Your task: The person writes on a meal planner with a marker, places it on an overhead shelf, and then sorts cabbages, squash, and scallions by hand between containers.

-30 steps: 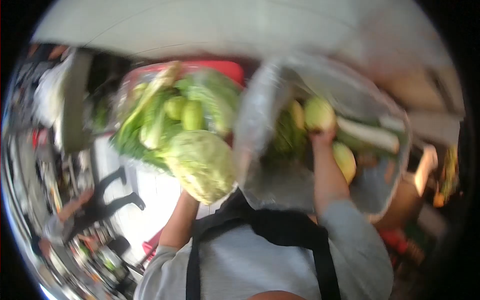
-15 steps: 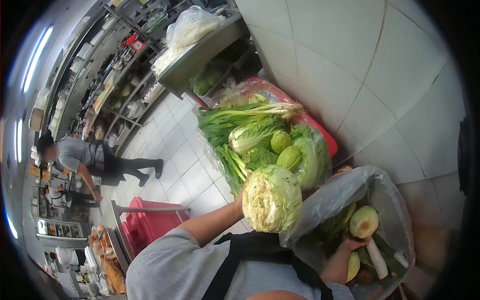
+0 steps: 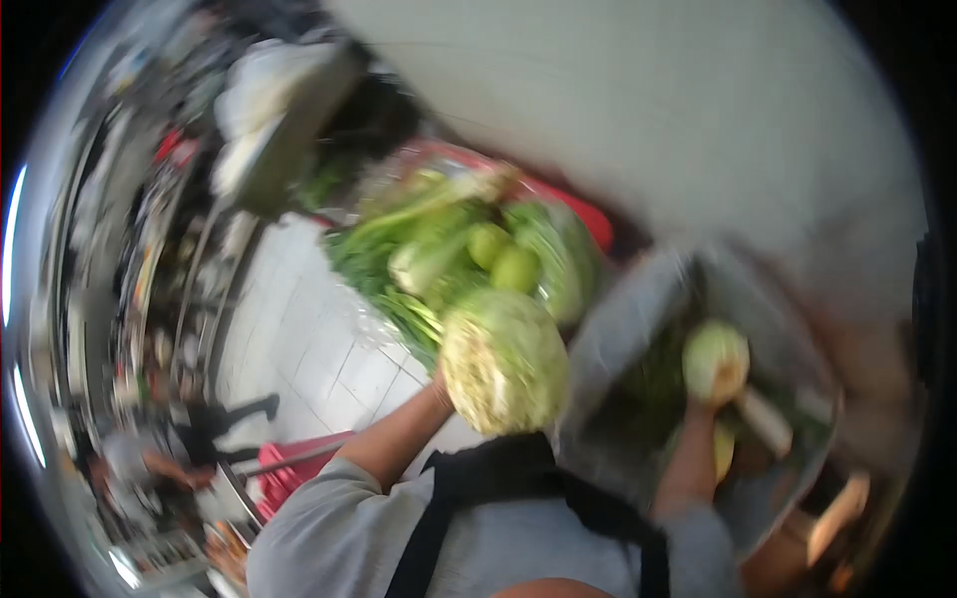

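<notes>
A large pale green cabbage (image 3: 506,363) rests in my left hand (image 3: 443,387), whose fingers wrap its side and are mostly hidden behind it. My right hand (image 3: 704,407) reaches into a bin lined with clear plastic (image 3: 623,329) and touches the lower end of a round pale green vegetable (image 3: 716,361); its fingers are blurred. A white, long vegetable (image 3: 766,423) and a yellowish one (image 3: 723,450) lie beside that hand. Ahead, a red crate (image 3: 588,216) holds leafy greens (image 3: 374,261) and two round green vegetables (image 3: 514,269).
Shelving (image 3: 150,269) and a metal table with white bags (image 3: 269,95) stand on the left. A person (image 3: 150,463) in grey is at the lower left, near a pink-red container (image 3: 284,473). A tiled wall (image 3: 638,110) rises behind the crate.
The view has swung right and then partly back. The round vegetable in the bin now sits directly above my right hand. My left hand keeps the cabbage throughout.
</notes>
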A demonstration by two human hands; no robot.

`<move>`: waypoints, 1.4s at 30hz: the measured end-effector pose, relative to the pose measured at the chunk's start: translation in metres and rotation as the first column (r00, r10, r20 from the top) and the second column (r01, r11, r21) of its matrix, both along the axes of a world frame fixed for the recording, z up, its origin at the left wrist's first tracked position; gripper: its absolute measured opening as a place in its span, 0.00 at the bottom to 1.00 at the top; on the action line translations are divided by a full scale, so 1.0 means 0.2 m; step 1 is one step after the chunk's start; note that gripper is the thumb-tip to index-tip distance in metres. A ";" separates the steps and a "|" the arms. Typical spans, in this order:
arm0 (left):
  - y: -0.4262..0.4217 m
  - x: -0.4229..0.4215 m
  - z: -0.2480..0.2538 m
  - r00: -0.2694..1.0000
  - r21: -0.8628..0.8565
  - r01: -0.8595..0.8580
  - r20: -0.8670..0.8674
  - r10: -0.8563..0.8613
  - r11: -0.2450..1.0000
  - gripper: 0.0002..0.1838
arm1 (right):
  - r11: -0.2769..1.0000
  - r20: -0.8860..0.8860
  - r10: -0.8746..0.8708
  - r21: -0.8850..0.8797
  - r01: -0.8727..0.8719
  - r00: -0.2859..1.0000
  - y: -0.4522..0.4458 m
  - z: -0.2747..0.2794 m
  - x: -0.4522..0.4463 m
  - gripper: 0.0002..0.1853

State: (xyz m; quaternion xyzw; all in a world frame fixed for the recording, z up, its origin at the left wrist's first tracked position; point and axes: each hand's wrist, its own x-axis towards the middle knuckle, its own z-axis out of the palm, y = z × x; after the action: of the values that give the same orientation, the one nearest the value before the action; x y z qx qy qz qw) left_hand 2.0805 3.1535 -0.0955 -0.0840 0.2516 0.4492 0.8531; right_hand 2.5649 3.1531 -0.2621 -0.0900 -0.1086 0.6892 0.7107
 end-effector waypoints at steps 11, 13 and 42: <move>0.21 0.00 0.21 0.949 0.128 0.261 -0.218 -0.229 0.957 0.35 | 0.846 0.205 0.120 -0.534 0.009 0.971 -0.49 0.93 0.19 0.18; 0.23 0.10 0.25 0.943 0.157 0.286 -0.219 -0.249 0.945 0.35 | 0.690 0.564 0.195 -0.660 0.297 0.802 -0.65 1.06 0.32 0.22; -0.44 2.42 -0.18 0.110 0.170 0.797 -0.984 0.137 0.580 0.39 | 0.777 0.753 0.403 0.020 0.630 -0.521 -1.09 1.12 0.86 0.26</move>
State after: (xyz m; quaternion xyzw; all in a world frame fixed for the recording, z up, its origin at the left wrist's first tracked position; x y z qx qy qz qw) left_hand 2.5654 3.0652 -0.1314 0.6108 0.5376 0.2157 0.5398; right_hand 2.7367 2.9359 -0.0377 -0.8565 -0.4328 0.1177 0.2554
